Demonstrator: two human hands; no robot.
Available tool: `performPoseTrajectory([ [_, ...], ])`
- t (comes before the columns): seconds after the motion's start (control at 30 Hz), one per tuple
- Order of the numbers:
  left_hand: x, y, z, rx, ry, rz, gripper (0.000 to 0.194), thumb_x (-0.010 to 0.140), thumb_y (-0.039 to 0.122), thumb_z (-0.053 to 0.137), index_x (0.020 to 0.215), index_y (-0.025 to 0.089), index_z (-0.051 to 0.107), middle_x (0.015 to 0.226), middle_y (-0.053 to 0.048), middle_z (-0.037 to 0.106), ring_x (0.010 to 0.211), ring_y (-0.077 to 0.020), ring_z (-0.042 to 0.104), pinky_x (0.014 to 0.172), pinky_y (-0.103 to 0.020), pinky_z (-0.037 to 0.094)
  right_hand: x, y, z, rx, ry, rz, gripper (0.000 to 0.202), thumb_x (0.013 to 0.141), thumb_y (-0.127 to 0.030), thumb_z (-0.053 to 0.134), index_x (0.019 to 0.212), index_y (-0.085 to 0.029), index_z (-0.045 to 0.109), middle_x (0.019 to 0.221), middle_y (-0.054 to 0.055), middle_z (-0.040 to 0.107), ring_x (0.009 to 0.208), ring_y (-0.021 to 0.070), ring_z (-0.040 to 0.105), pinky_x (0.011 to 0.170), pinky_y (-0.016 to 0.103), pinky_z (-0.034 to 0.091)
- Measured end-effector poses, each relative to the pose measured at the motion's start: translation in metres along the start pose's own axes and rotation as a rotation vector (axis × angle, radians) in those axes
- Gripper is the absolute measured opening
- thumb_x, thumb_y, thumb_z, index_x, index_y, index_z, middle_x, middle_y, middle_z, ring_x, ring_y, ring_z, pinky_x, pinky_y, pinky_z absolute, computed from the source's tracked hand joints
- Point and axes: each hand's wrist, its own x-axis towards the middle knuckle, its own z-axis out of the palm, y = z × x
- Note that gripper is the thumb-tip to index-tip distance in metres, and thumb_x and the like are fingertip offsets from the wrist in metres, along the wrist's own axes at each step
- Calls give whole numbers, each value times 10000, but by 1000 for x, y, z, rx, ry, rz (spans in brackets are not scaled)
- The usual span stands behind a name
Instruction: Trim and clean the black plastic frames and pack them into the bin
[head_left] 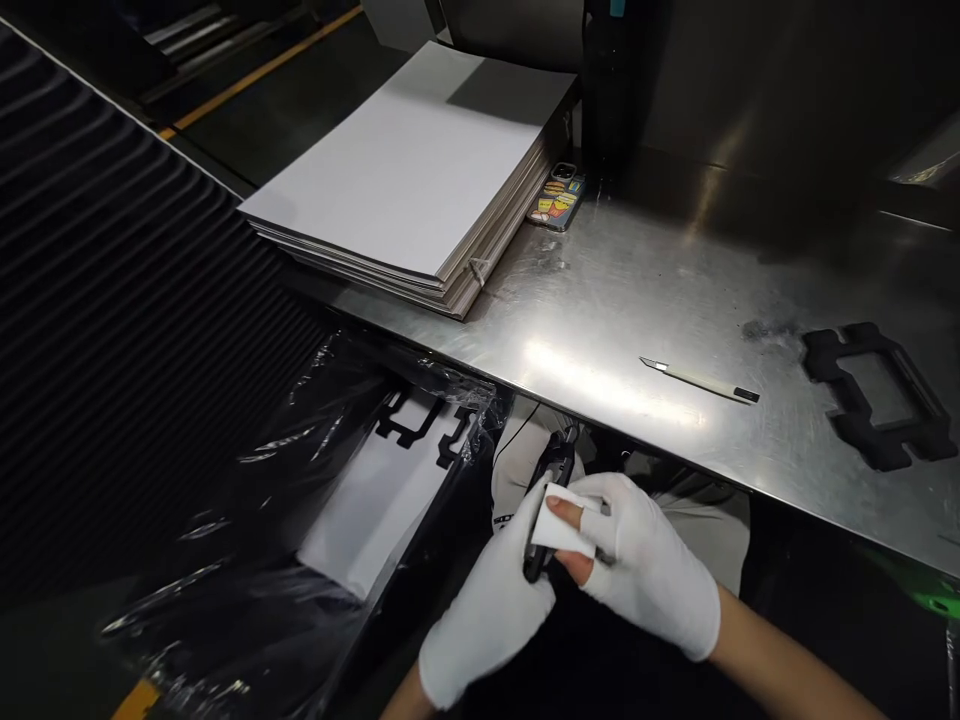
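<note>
White-gloved hands (649, 560), squarish white pad (553, 530), slim black piece (534, 567), shiny metal tabletop (622, 280)

A flat white piece (550, 536), perhaps paper, lies against a tilted black part (556, 463)

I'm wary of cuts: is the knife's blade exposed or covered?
Exposed: the knife lies on the table, its pointed metal blade showing beyond the handle.

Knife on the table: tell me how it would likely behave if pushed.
The knife would probably slide readily, since the metal table looks smooth. It is likely light, being slim. Its thin, exposed blade might snap if pressed sideways.
</note>
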Motion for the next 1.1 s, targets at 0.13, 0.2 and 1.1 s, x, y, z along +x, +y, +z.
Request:
performPoseTrajectory([
  [0.13,1,3,2,-15,-17,-4,741,880,96,655,1597,259,564,1469,-124,706,1441,-337,626,1286,-542,464,-6,-2,0,-40,26,27,564,1025,-254,689,1565,-207,535,1292,145,703,1078,274,680,871,452,658],
  [0.2,4,4,3,-22,-34,-12,768,875,95,658,1617,254,544,1492,-127,692,1462,-339,608,1301,-545,445,-10,-5,3,-43,92,78,497,1048,-280,641,1534,-222,553,1262,133,708,1044,270,691,837,448,651],
  [1.1,9,-12,-3,-11,-74,-94,725,908,220,666,1615,248,507,1252,-105,774,1153,-291,743,1062,-459,595,-13,-5,16,-132,80,30,602,994,-164,690,1575,-198,539,1283,171,712,1096,294,683,878,460,647],
])
